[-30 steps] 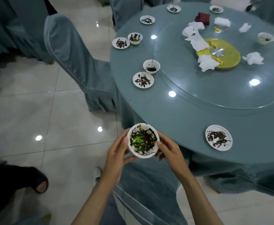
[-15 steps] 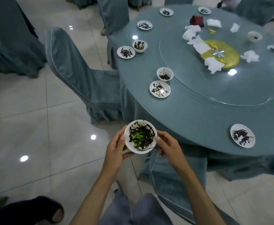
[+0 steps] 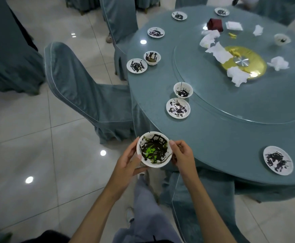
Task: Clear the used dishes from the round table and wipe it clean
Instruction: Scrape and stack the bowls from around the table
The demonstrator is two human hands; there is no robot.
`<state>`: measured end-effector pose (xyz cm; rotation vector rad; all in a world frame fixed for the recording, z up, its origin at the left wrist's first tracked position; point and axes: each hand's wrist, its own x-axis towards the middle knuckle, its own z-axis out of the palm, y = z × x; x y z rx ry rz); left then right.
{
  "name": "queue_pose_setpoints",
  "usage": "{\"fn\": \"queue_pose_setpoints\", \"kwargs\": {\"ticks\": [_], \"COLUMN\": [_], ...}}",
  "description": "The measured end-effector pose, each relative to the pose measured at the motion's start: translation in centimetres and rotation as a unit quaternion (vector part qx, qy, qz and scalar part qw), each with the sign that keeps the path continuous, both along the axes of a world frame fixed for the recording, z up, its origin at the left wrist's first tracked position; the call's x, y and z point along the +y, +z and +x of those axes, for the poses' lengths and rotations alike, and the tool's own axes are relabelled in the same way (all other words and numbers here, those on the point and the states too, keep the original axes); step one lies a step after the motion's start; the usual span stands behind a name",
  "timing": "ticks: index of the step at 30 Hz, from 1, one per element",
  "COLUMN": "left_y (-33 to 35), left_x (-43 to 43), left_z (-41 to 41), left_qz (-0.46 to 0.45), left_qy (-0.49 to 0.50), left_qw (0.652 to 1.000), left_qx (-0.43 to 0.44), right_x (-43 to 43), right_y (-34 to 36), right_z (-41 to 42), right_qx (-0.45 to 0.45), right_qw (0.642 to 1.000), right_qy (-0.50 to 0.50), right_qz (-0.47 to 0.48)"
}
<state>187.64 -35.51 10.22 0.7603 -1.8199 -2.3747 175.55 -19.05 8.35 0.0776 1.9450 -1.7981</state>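
Both hands cradle a round white bowl (image 3: 153,149), glossy and smeared black and green, off the table's (image 3: 213,137) near edge: left hand (image 3: 127,163) and right hand (image 3: 182,155) curled around its sides.

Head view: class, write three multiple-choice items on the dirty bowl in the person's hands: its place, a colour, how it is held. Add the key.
1. Where is the bowl? A on the turntable; B in the air, just off the edge of the table; C on a chair.
2. What colour is the bright blotch inside it? A red; B green; C blue.
3. What holds it? A the left hand alone; B the right hand alone; C both hands.
Key: 1 B, it hangs clear of the tabletop; 2 B, green shows amid black smears; 3 C, a hand grips each side.
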Motion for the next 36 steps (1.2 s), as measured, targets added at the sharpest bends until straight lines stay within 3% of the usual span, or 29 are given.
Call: {"fn": "queue_pose_setpoints", "kwargs": {"ticks": [8, 14, 18, 26, 36], "left_y": [-1.5, -1.0, -0.8, -1.3, -2.9], "left_x": [-5.4, -8.9, -10.5, -13.4, -17.9], "left_z": [-12.4, -20.9, -25.0, -30.3, -32.2], "left_qz": [0.038, 0.032, 0.028, 0.032, 0.037], "left_qy": [0.054, 0.07, 0.078, 0.083, 0.074], "left_qw": [0.997, 0.995, 0.994, 0.992, 0.992], "left_qx": [-0.028, -0.058, -0.07, -0.092, -0.091], "right_x": [-4.5, -2.9, -1.5, -3.1, -6.4], "right_y": [-2.5, -5.9, -9.5, -13.0, -12.0], "right_z": [-13.0, -25.9, -31.7, -37.3, -38.4], "right_qx": [0.008, -0.042, -0.061, -0.04, -0.026], "right_qw": [1.0, 0.989, 0.974, 0.971, 0.962], "right_qy": [-0.014, -0.098, -0.097, -0.074, -0.154], "right_qz": [0.015, 0.099, 0.194, 0.224, 0.225]}}
